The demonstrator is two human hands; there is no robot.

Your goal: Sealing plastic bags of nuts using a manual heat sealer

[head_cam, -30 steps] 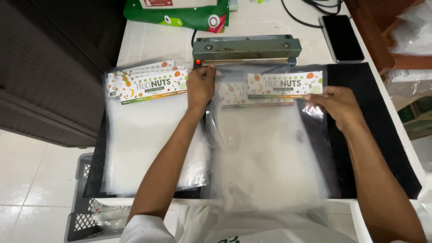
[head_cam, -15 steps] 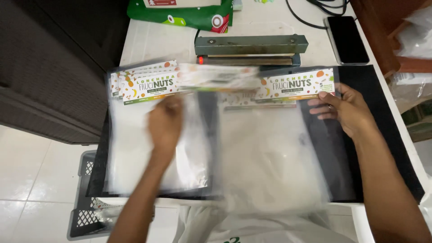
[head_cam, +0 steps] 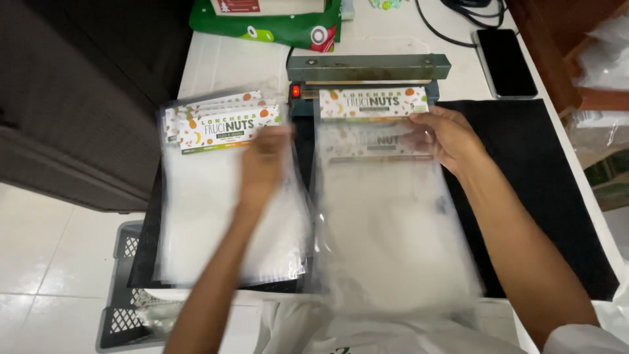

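The right hand (head_cam: 444, 134), fingers pinched on 1 clear plastic bag with a printed header (head_cam: 386, 196), feeds its top under the far grey-green heat sealer (head_cam: 368, 67), while the left hand (head_cam: 265, 160), fingers together, flattens the left stack of matching bags (head_cam: 223, 196).

Heat sealer (head_cam: 368, 71) sits at the back centre of the table (head_cam: 223, 62). Mat (head_cam: 544, 196) lies on the table, in front of the sealer, running left to right. On the mat's left part: stack of bags (head_cam: 226, 190), labels toward the back. Right of it: second pile of bags (head_cam: 386, 223), top edge at the sealer's mouth. Left hand (head_cam: 264, 164) rests on the left stack; right hand (head_cam: 445, 134) on the upper right of the second pile. Phone (head_cam: 504, 62) lies right of the sealer, cable (head_cam: 452, 26) behind it. Large pouch (head_cam: 275, 23) behind the sealer, to the left. Crate (head_cam: 121, 288) on the floor, below the table's left front.
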